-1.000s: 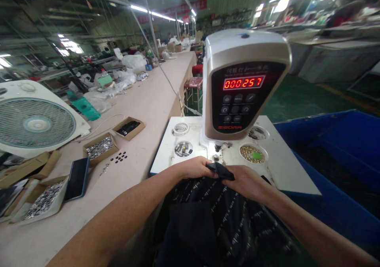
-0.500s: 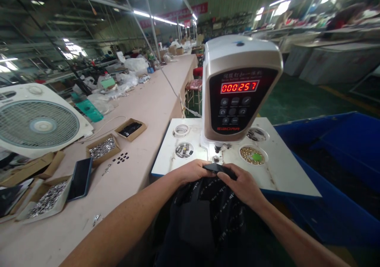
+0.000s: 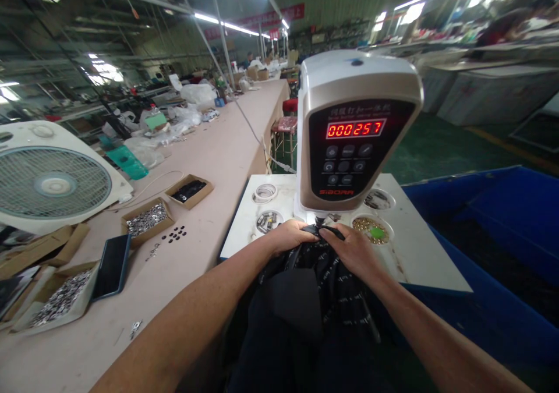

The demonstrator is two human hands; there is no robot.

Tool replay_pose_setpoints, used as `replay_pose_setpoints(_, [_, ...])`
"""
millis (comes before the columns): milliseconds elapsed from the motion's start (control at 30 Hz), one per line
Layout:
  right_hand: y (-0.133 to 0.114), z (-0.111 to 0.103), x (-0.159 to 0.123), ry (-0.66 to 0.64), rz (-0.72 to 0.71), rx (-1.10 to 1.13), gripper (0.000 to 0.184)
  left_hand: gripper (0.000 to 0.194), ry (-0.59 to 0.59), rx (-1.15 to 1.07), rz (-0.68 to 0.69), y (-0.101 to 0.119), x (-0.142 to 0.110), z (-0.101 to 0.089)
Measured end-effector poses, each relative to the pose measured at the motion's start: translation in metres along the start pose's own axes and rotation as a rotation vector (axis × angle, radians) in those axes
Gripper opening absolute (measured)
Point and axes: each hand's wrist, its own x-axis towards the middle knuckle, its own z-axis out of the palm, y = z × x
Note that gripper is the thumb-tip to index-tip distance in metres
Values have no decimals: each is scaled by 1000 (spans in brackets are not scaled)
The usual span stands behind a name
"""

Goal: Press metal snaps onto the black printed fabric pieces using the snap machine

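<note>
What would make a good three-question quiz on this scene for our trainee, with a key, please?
1. True or false: the left hand and the right hand both hold the black cloth.

2. What lies among the gold-coloured pieces?
a) a phone
b) a green piece
c) a coil of white tape

3. Which digits glow on the red display of the machine?

Key: 1. True; 2. b; 3. 000257.
</note>
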Motion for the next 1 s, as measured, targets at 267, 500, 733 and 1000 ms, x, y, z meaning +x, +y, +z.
replay_pose_setpoints(267, [-3,0,21,0,45,-71,36,22,75,161,11,8,15,-8])
replay_pose_setpoints(500, [-1,-1,25,-18,61,-97,35,20,96,230,7,7,20,-12])
replay_pose_setpoints(733, [3,3,29,-48,75,-104,36,21,103,165,-55,6,20,-12])
replay_pose_setpoints(1000, [5,10,26,13,102,-114,27,26,121,128,-50,-1,19,-11])
